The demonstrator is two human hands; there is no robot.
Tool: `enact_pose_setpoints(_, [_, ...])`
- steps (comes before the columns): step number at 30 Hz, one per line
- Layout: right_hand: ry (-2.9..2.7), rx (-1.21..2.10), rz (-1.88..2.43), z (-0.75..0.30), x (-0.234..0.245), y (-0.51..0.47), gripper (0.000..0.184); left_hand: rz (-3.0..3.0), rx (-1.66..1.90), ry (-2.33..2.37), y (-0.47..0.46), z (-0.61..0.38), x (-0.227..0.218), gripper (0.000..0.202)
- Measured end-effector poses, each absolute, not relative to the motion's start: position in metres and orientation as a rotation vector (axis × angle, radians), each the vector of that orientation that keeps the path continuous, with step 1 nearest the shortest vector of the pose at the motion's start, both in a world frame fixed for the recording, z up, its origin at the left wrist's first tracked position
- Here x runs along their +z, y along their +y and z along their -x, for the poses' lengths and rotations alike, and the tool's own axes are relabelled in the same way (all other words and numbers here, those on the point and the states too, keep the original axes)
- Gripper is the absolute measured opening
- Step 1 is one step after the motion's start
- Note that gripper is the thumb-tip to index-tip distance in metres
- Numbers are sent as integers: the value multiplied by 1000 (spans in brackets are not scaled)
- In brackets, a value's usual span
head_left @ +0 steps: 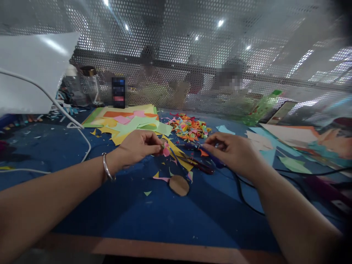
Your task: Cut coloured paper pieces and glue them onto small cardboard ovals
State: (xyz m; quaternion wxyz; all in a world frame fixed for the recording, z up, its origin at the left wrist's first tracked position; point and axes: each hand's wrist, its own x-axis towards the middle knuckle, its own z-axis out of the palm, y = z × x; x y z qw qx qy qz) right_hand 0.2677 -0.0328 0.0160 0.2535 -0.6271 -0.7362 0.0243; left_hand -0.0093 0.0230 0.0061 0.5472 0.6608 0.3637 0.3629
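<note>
My left hand (pixel 141 146), with a silver bangle at the wrist, pinches a small pink paper piece (pixel 165 149) between thumb and fingertips. My right hand (pixel 231 150) is closed in a pinch to the right; what its fingertips hold, if anything, I cannot make out. Beneath them lies a dark blue tool (pixel 216 160), partly hidden, near a black cord. Scissors (pixel 202 165) with dark red handles lie between the hands, over yellow paper (pixel 180 156). Closer to me is a brown oval piece (pixel 179 185) among paper scraps (pixel 161 178).
Behind the hands is a heap of small coloured paper flowers (pixel 189 126). Paper sheets (pixel 154 124) spread at back left, more paper (pixel 288 134) at right. A phone (pixel 118 92), a jar (pixel 90 86) and a green bottle (pixel 261 108) stand by the perforated screen. A white cable (pixel 55 102) runs left.
</note>
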Motion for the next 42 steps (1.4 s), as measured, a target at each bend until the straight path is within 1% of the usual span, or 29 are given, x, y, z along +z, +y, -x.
enact_pose_setpoints(4, [-2045,84,2027,-290,6,-19,20,-1484,955,882,25,10,5,13])
enact_pose_setpoints(7, [-2008,143,2098,-296,-1,-13,23,-1463,1013,850,25,10,4,14])
enact_pose_setpoints(10, [-1906,308,2132,-299,-2,-9,26,-1447,1040,822,25,10,4,14])
enact_pose_setpoints(16, [-1741,578,2129,-298,0,-5,13,-1440,1084,817,26,10,6,13])
enact_pose_setpoints(20, [-1566,815,2026,-296,-3,-4,15,-1428,1111,814,26,10,6,14])
enact_pose_setpoints(23, [-1469,912,1888,-295,0,-6,15,-1423,1146,806,29,10,4,16])
enact_pose_setpoints(26, [-1368,947,1703,-294,8,-11,22,-1425,1174,798,31,11,1,18])
enact_pose_setpoints(29, [-1185,1066,1480,-291,15,-18,28,-1414,1178,774,32,11,0,20])
enact_pose_setpoints(32, [-1166,1109,1338,-285,20,-24,33,-1430,1152,759,30,10,0,20])
enact_pose_setpoints(34, [-1177,1135,1223,-281,22,-26,32,-1453,1126,748,28,9,1,20])
enact_pose_setpoints(39, [-1208,1256,1089,-274,24,-31,19,-1513,1120,716,27,9,2,19])
enact_pose_setpoints(42, [-1275,1273,1087,-269,24,-34,20,-1538,1122,692,27,9,2,17])
